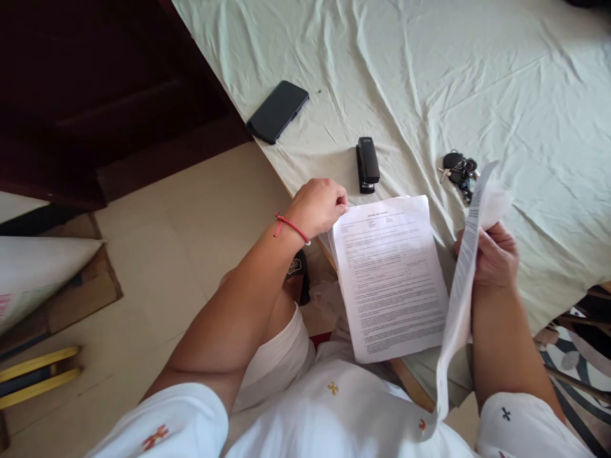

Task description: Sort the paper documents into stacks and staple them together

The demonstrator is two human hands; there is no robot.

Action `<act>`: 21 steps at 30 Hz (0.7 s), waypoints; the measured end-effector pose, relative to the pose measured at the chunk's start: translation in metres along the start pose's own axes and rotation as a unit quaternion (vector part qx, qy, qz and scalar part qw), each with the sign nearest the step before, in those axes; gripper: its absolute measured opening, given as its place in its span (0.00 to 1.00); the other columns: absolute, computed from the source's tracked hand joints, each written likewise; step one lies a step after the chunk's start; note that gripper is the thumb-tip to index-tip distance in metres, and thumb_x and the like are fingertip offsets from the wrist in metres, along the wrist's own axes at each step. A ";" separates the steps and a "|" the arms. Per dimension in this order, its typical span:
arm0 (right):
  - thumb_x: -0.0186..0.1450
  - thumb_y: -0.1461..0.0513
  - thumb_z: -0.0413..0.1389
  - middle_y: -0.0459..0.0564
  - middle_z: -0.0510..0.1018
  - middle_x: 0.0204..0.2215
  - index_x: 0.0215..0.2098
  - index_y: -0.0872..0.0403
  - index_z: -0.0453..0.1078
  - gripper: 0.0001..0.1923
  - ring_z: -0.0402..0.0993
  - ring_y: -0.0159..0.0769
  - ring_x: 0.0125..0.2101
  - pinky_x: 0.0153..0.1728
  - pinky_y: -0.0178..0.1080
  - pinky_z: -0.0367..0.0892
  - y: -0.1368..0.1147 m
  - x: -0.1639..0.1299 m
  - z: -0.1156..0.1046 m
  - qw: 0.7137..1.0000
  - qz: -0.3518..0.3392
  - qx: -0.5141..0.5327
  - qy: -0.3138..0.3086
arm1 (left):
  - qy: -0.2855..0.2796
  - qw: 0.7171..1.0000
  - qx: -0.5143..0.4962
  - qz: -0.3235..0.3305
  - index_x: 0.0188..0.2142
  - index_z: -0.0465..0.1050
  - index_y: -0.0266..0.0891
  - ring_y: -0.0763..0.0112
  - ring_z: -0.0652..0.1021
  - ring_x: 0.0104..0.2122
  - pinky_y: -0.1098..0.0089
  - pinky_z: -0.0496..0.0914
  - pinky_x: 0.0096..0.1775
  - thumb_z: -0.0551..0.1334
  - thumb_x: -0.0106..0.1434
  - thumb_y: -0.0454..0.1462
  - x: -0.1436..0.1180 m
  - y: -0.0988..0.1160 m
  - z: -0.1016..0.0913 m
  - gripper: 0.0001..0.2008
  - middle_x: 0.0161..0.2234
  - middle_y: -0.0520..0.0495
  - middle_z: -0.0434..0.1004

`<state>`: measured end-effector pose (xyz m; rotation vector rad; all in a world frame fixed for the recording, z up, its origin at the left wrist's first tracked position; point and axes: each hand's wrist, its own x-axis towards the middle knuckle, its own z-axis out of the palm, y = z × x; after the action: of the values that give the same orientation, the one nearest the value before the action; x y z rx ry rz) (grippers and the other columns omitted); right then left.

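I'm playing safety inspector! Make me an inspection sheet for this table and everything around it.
Surface: pale tablecloth, wrinkled.
Job's things: printed page stack, overhanging the table edge; lifted pages, curved; black stapler, just beyond the stack.
Clutter: black phone-like object near the edge; key bunch beyond the lifted pages.
Left hand: curled at the stack's corner; grip unclear.
Right hand: holding the lifted pages.
Cables: nothing seen.
Surroundings: tiled floor; dark wooden panel; white sack.
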<state>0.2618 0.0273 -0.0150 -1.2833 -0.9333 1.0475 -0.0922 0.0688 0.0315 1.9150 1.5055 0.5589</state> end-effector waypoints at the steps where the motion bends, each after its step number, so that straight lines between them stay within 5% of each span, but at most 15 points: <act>1: 0.49 0.56 0.73 0.47 0.82 0.30 0.32 0.51 0.80 0.15 0.72 0.33 0.22 0.26 0.40 0.71 0.000 -0.001 0.001 1.000 0.008 0.007 -0.002 | -0.005 1.000 0.006 0.002 0.23 0.75 0.42 0.64 0.75 0.30 0.63 0.70 0.40 0.65 0.56 0.35 0.000 0.000 0.000 0.06 0.22 0.49 0.73; 5: 0.50 0.57 0.73 0.47 0.85 0.37 0.38 0.49 0.82 0.17 0.78 0.36 0.27 0.31 0.41 0.75 0.001 -0.003 0.001 1.000 0.006 0.001 -0.015 | -0.032 0.999 0.043 0.007 0.26 0.76 0.41 0.65 0.75 0.31 0.64 0.71 0.42 0.62 0.58 0.32 -0.001 0.003 0.002 0.06 0.26 0.49 0.74; 10: 0.52 0.57 0.73 0.46 0.85 0.34 0.38 0.51 0.82 0.16 0.77 0.32 0.27 0.31 0.36 0.74 0.006 0.000 0.000 0.999 0.007 -0.038 -0.026 | -0.006 0.998 0.057 0.040 0.28 0.76 0.39 0.61 0.75 0.41 0.61 0.69 0.50 0.62 0.59 0.32 -0.001 0.014 0.001 0.05 0.34 0.45 0.74; 16: 0.56 0.56 0.71 0.47 0.85 0.42 0.41 0.49 0.81 0.15 0.79 0.37 0.40 0.46 0.41 0.74 0.013 -0.001 -0.001 0.994 -0.026 -0.084 -0.059 | -0.030 0.996 -0.068 0.042 0.28 0.68 0.39 0.70 0.70 0.30 0.68 0.65 0.38 0.59 0.60 0.30 -0.003 0.022 -0.002 0.06 0.27 0.52 0.70; 21: 0.59 0.55 0.69 0.47 0.84 0.42 0.44 0.48 0.80 0.16 0.79 0.37 0.39 0.44 0.40 0.73 0.015 -0.001 -0.007 0.992 -0.038 -0.104 -0.059 | -0.048 0.985 -0.159 0.044 0.30 0.65 0.40 0.73 0.68 0.28 0.71 0.63 0.34 0.57 0.61 0.28 -0.005 0.025 -0.002 0.07 0.27 0.54 0.68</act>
<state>0.2674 0.0246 -0.0305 -1.3554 -1.1983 0.9956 -0.0772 0.0610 0.0505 1.7381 1.1938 0.6911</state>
